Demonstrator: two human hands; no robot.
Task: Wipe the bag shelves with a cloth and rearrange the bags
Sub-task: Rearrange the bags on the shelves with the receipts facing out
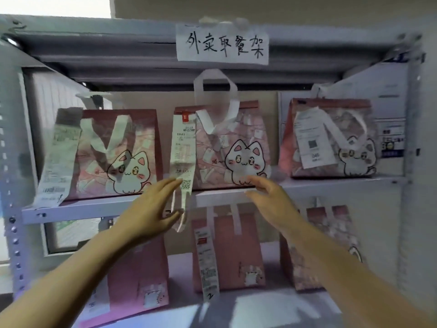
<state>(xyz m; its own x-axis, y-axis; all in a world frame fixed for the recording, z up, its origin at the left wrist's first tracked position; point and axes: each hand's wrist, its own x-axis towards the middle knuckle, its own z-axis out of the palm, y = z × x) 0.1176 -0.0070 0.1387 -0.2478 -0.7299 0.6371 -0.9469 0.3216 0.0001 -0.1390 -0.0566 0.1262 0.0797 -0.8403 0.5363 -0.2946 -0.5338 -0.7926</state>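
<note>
Three pink cat-print bags stand on the upper shelf [331,184]: a left bag [123,152], a middle bag [236,147] and a right bag [331,138]. Each carries a long paper receipt. My left hand [151,209] is open, fingers spread, just below the middle bag's hanging receipt [184,150]. My right hand [269,197] is open too, reaching at the shelf edge under the middle bag's lower right corner. Neither hand holds anything. No cloth is visible.
Three more pink bags stand on the lower shelf [272,308], the middle one [227,252] with a receipt. A handwritten paper sign [222,45] is taped to the top beam. Grey metal uprights [11,209] frame the rack; a window lies behind at left.
</note>
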